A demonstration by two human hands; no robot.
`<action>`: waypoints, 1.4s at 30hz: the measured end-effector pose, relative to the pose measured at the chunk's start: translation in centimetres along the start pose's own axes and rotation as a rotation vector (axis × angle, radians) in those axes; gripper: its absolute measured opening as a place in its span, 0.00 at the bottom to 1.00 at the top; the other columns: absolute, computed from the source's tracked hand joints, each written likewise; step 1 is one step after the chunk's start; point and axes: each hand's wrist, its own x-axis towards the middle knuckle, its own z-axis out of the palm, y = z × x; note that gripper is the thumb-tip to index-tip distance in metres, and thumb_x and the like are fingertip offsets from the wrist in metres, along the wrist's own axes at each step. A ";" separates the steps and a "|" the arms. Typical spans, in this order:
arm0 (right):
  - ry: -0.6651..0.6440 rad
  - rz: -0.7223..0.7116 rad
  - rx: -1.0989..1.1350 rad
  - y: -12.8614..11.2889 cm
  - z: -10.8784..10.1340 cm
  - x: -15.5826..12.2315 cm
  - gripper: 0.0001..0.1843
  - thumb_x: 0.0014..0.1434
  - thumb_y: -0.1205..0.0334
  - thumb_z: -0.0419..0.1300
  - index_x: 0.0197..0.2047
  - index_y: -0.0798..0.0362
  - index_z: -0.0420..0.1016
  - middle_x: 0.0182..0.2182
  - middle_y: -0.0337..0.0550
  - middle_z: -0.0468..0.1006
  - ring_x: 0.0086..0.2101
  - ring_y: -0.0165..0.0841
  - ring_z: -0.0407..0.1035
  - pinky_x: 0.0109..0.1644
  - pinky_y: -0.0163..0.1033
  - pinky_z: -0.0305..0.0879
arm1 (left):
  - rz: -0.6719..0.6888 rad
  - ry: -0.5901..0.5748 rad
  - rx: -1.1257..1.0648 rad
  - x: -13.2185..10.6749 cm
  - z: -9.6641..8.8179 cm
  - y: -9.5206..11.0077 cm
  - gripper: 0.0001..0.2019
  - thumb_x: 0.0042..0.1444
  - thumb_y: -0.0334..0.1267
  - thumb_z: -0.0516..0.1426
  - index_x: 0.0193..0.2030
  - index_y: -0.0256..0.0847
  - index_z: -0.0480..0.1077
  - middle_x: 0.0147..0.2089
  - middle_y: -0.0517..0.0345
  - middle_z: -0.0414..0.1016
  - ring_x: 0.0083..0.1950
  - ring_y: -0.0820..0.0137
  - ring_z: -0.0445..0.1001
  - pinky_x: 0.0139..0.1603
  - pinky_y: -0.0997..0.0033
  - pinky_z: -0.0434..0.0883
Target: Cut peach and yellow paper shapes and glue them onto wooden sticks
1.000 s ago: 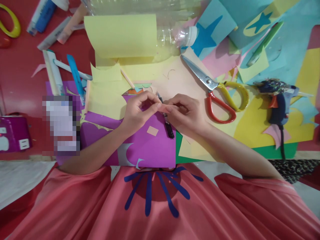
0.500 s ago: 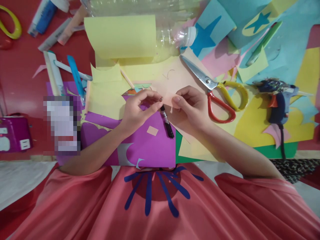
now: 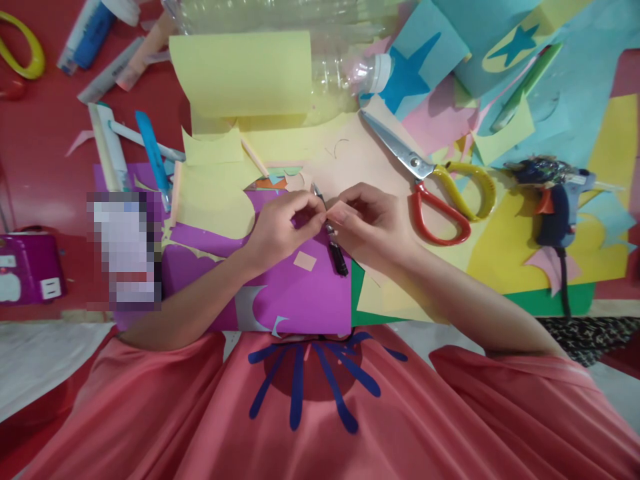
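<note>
Paper (image 3: 337,209), a small pale pink piece, is sitting between the thumb and index finger of the right hand (image 3: 377,220), which are pinching it just above the pen (image 3: 337,255). The left hand (image 3: 285,223) is facing it from the other side: its thumb and index fingertips are meeting right beside the paper's edge, though whether they are gripping it I cannot tell. The pen is lying slanted below the fingertips, its black end resting on a purple sheet (image 3: 310,303). A pale scrap (image 3: 305,261) is lying on that sheet, left of the pen. Scissors (image 3: 416,163) are lying near the right hand, blades pointing away to the left. Farther right, a glue gun (image 3: 556,219) is resting on a yellow sheet (image 3: 500,260). Beyond the hands, a bottle (image 3: 370,75) is lying on its side, a pale wrap (image 3: 243,75) covering part of it.
</note>
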 end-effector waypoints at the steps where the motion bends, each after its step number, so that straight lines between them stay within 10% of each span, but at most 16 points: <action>1: -0.012 -0.005 -0.014 0.1 0.0 0.0 0.15 0.59 0.49 0.63 0.33 0.53 0.73 0.24 0.34 0.71 0.25 0.24 0.63 0.30 0.35 0.57 | 0.011 -0.023 0.020 0.0 0.0 0.0 0.07 0.59 0.38 0.56 0.31 0.41 0.69 0.28 0.61 0.74 0.28 0.75 0.69 0.31 0.76 0.67; 10: 0.192 -0.011 0.169 0.7 0.0 0.5 0.15 0.63 0.47 0.58 0.31 0.48 0.64 0.22 0.32 0.57 0.23 0.25 0.57 0.30 0.37 0.61 | -0.035 0.080 -0.074 0.0 -0.3 0.1 0.08 0.61 0.39 0.54 0.31 0.42 0.66 0.29 0.61 0.71 0.30 0.74 0.68 0.32 0.73 0.67; 29: 0.165 0.046 0.141 0.4 0.1 0.5 0.12 0.60 0.49 0.62 0.34 0.47 0.66 0.24 0.34 0.68 0.25 0.27 0.64 0.30 0.37 0.63 | -0.095 0.240 -0.152 0.0 -0.3 -0.4 0.18 0.62 0.54 0.55 0.31 0.43 0.73 0.30 0.58 0.78 0.32 0.72 0.77 0.35 0.69 0.75; 35: 0.108 0.096 0.292 0.8 0.4 0.2 0.14 0.57 0.50 0.65 0.31 0.49 0.68 0.23 0.34 0.69 0.24 0.27 0.65 0.30 0.36 0.63 | 0.026 0.314 -0.161 0.0 -0.2 -0.8 0.25 0.68 0.56 0.40 0.48 0.52 0.76 0.56 0.59 0.77 0.63 0.69 0.71 0.65 0.63 0.68; 42: 0.082 0.124 0.290 0.9 0.6 0.0 0.16 0.56 0.48 0.65 0.29 0.51 0.72 0.24 0.35 0.73 0.27 0.27 0.68 0.34 0.37 0.65 | -0.034 0.196 -0.117 -0.2 -0.2 -0.5 0.16 0.61 0.56 0.54 0.41 0.45 0.71 0.36 0.57 0.77 0.36 0.72 0.75 0.40 0.70 0.73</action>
